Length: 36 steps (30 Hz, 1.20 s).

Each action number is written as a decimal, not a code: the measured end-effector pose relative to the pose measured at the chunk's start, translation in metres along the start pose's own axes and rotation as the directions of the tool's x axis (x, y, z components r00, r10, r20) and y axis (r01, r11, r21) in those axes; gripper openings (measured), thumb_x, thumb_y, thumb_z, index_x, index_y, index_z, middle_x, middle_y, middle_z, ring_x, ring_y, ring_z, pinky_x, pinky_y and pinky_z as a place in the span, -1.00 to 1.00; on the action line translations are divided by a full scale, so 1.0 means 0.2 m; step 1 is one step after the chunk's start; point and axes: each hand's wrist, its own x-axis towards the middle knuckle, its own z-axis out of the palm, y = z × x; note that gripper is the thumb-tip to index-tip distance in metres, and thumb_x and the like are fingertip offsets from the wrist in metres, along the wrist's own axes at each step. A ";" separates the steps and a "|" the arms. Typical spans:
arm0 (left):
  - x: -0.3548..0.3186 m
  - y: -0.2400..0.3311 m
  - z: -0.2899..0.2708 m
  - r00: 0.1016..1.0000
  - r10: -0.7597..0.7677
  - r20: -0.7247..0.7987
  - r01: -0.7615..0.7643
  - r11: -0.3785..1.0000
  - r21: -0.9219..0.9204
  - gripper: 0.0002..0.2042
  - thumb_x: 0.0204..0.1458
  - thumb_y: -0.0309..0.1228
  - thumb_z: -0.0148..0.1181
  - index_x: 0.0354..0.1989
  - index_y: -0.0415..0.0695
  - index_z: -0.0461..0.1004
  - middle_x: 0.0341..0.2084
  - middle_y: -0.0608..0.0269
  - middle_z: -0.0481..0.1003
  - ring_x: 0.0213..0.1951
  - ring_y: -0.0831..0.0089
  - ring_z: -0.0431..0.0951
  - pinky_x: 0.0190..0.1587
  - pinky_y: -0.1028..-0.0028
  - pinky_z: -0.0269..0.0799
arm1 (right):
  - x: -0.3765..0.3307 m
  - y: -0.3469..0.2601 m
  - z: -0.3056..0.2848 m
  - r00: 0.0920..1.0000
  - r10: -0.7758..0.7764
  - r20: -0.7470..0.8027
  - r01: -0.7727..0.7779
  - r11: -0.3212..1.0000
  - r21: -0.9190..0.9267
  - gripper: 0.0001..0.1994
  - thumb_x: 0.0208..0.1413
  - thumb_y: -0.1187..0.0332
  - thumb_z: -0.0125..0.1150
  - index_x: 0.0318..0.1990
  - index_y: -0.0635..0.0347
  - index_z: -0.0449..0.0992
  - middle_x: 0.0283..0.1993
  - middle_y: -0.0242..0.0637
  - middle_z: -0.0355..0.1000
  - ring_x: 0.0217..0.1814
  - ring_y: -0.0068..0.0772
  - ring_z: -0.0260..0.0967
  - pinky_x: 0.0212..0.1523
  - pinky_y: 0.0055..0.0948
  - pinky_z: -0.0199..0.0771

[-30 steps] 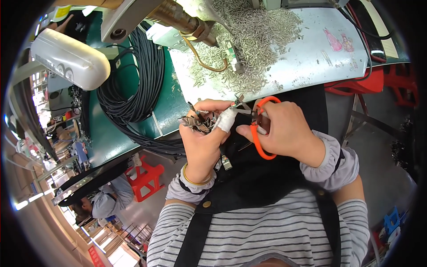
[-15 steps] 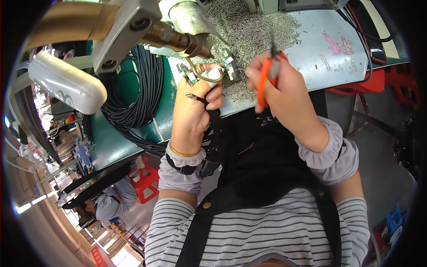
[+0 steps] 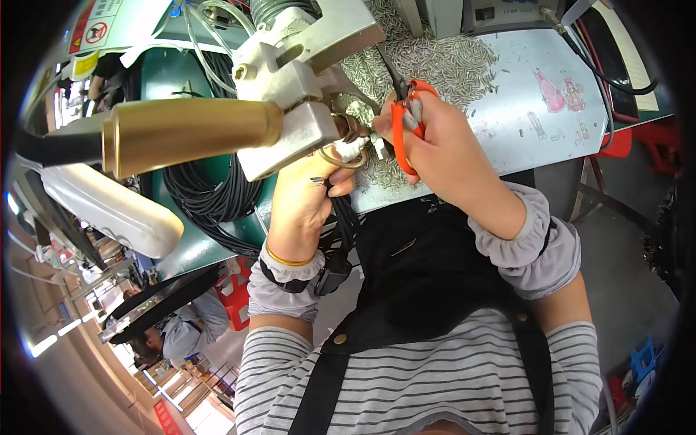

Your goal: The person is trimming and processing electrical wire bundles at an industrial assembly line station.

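Head view: left hand (image 3: 299,196) is curling shut around a bunch of black cables (image 3: 344,221), which are running down from the fist toward the wrist; knuckles partly blocked by the machine, so I'm not seeing the whole grip. A small metal cable end (image 3: 317,180) is sticking out by the fingers. Right hand (image 3: 438,141) is clamping orange-handled cutters (image 3: 399,138) in the palm, blades pointing up and away from the body. Its thumb and fingertips are sitting right at a small white piece (image 3: 380,149) under the nozzle; can't tell if they're touching it. Hands are working close together, not visibly in contact. A gold cylinder (image 3: 192,136) on a metal bracket (image 3: 290,83) is hanging over the left hand, with a bent brass tube (image 3: 348,165) curving across just in front of the fingers. Loose metal pins (image 3: 460,61) are covering much of a pale sheet (image 3: 500,123) beyond the hands. A black cable coil (image 3: 206,192) is lying on the green table (image 3: 190,254), left of the left hand. A co-worker (image 3: 192,332) is sitting at far left, near a red stool (image 3: 234,297).
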 end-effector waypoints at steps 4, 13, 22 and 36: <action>-0.01 -0.01 0.00 0.999 0.014 -0.041 -0.014 1.000 0.002 -0.85 -0.09 -0.49 0.15 -0.37 -0.25 0.34 -0.63 0.36 0.29 -0.70 0.70 0.11 -0.71 0.70 -0.03 | 0.00 -0.01 0.00 0.999 0.030 0.021 -0.029 0.999 -0.026 -0.85 0.10 0.36 0.00 -0.32 0.30 0.31 -0.71 -0.47 0.16 -0.76 -0.71 0.09 -0.74 -0.65 0.12; -0.06 -0.01 0.02 0.999 0.021 -0.041 -0.016 0.994 0.107 -0.81 -0.11 -0.55 0.14 -0.29 -0.30 0.38 -0.58 0.32 0.36 -0.62 0.64 0.26 -0.65 0.66 0.11 | -0.05 -0.01 0.00 1.000 -0.001 -0.009 0.001 1.000 0.031 -0.87 0.08 0.39 0.02 -0.33 0.26 0.29 -0.68 -0.48 0.15 -0.75 -0.72 0.09 -0.73 -0.68 0.12; -0.28 -0.13 0.13 0.928 0.351 -0.124 -0.220 0.786 0.578 -0.91 -0.08 -0.58 0.09 -0.39 -0.30 0.45 -0.50 0.32 0.42 -0.48 0.64 0.36 -0.43 0.67 0.25 | -0.24 -0.06 0.01 0.948 -0.310 -0.076 0.297 0.943 -0.149 -0.91 0.04 0.44 0.07 -0.37 0.25 0.31 -0.63 -0.49 0.19 -0.65 -0.72 0.15 -0.66 -0.67 0.16; -0.33 -0.26 0.10 0.912 0.402 -0.085 -0.357 0.877 0.321 -0.84 -0.11 -0.60 0.14 -0.33 -0.28 0.34 -0.50 0.27 0.39 -0.60 0.63 0.34 -0.55 0.70 0.23 | -0.31 -0.04 0.01 0.999 -0.048 0.025 0.051 0.988 -0.144 -0.79 0.04 0.35 0.08 -0.54 0.30 0.37 -0.63 -0.30 0.34 -0.71 -0.67 0.21 -0.72 -0.69 0.12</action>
